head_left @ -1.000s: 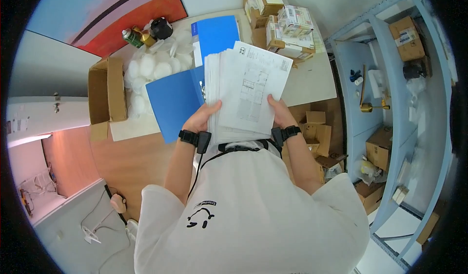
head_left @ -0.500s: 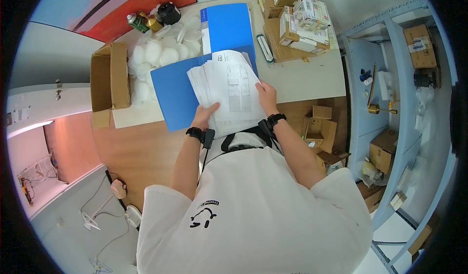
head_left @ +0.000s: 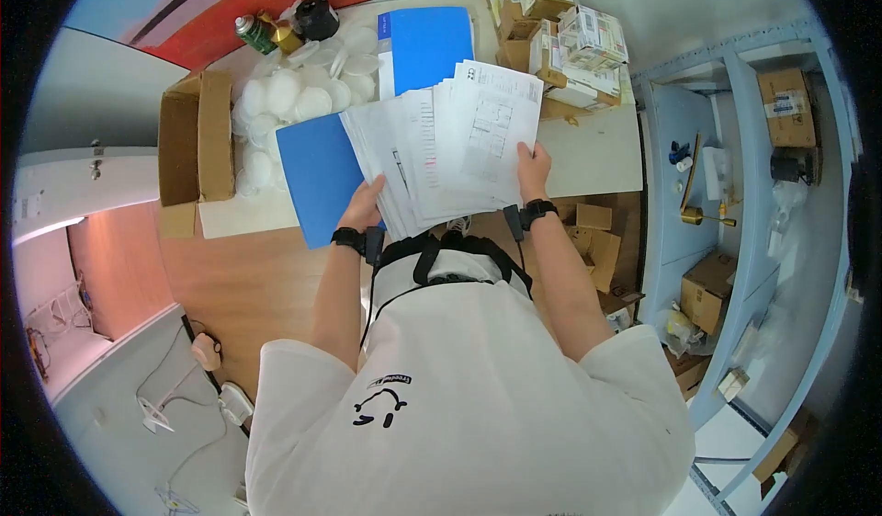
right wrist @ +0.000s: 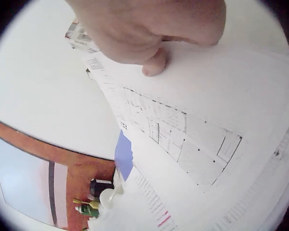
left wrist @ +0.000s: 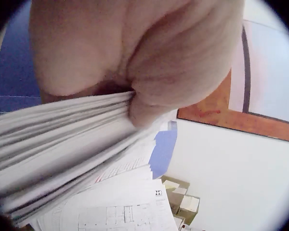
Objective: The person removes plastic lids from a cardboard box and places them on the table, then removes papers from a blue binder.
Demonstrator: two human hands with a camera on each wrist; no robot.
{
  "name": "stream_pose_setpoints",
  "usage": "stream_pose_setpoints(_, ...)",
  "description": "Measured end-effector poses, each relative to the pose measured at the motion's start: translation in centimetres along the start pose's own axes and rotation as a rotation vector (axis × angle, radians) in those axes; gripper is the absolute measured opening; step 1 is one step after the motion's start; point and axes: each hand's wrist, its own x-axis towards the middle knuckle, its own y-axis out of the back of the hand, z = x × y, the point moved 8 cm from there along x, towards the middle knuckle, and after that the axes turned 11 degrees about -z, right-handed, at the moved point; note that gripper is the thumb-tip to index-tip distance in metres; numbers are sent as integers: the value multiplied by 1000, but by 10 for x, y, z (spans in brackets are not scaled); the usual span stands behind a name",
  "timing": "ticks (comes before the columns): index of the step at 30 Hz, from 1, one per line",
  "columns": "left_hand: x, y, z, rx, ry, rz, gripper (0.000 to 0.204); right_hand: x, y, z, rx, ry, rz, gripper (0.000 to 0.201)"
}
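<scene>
A thick stack of printed papers (head_left: 441, 153), spread into a fan, is held up in front of the person's waist. The left hand (head_left: 361, 205) grips its left edge, and in the left wrist view the thumb (left wrist: 147, 113) lies over many layered sheets. On the right edge the right hand (head_left: 533, 171) pinches the sheets, its thumb (right wrist: 155, 62) on the top page, which carries a floor plan drawing. Behind the papers an opened blue folder (head_left: 322, 181) lies at the table's front edge, and its upper blue part (head_left: 427, 45) lies farther back.
White round plastic lids (head_left: 294, 93) in clear bags cover the table's left side, beside an open cardboard box (head_left: 216, 139). Small boxes (head_left: 588, 38) are stacked at the back right. A blue shelf unit (head_left: 735, 148) stands to the right, with cartons (head_left: 597, 245) on the floor near it.
The stack has gone from a fairly neat pile to a wide fan. The hands have moved apart, the right one to the right and the left one slightly left.
</scene>
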Motion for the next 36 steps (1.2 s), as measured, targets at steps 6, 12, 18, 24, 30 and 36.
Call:
stream_pose_setpoints(6,-1,-22,12,101,-28,70,57,0,-9,-10,239,-96,-136,26)
stream_pose_setpoints(12,15,6,13,-44,19,278,47,18,-13,27,-156,-35,-247,43)
stream_pose_setpoints(18,-2,24,40,391,-154,415,33,3,-25,31,-456,-82,-224,63)
stream_pose_setpoints(24,-5,0,52,655,-365,408,33,-6,-31,83,-542,-194,-227,79)
stream_pose_setpoints(30,1,-9,51,439,-161,336,35,-25,-58,63,-697,-314,-238,83)
stream_pose_setpoints(36,19,3,29,584,23,204,43,-24,-73,69,-600,-158,-263,76)
